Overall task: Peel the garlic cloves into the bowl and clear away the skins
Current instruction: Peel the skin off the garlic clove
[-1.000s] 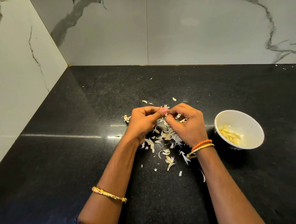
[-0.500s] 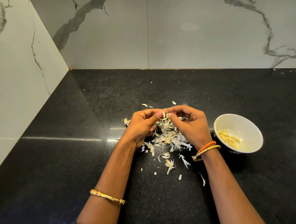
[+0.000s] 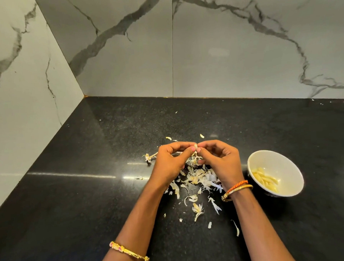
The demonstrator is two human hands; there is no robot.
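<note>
Both hands meet above the pile of skins on the black counter. The left hand and the right hand each pinch the same small garlic clove between thumb and fingertips, holding it up over the pile. To the right of the pile, near the right wrist, stands a white bowl with several peeled cloves lying inside. Loose scraps of skin are scattered around the pile, some toward the person. A stalk piece lies left of the pile.
</note>
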